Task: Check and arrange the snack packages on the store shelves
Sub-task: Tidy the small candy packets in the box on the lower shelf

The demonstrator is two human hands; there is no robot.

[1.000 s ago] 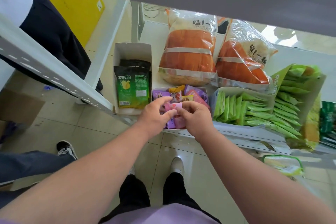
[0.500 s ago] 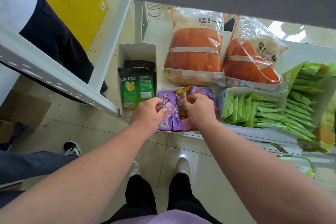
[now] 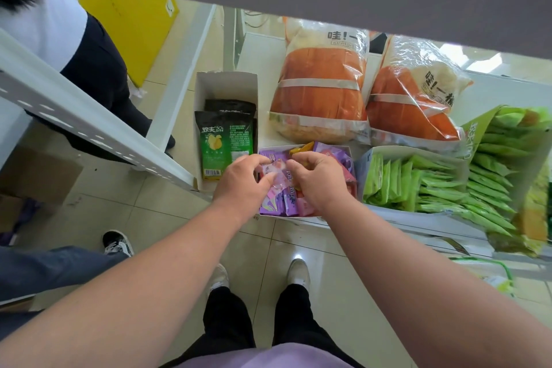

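A small white box [image 3: 349, 150] at the shelf's front edge holds several purple, pink and orange snack packets [image 3: 279, 203]. Both my hands are over it. My left hand [image 3: 243, 181] and my right hand [image 3: 318, 179] each pinch one end of a small pink packet [image 3: 276, 172] held between them above the box. Left of it, a taller white box [image 3: 227, 84] holds green and black pouches [image 3: 225, 143]. Behind stand two big clear bags of orange snacks [image 3: 321, 95].
A tray of light green sachets [image 3: 415, 182] and a tilted green box of more sachets [image 3: 504, 164] fill the shelf's right side. A white perforated shelf rail [image 3: 89, 125] crosses at left. A person in a white top [image 3: 53, 21] stands beyond it. A grey shelf overhangs above.
My hands lifted slightly out of the packets and now hold a pink packet between them; half a second ago they were pressed down among the packets. The view shifted a little.
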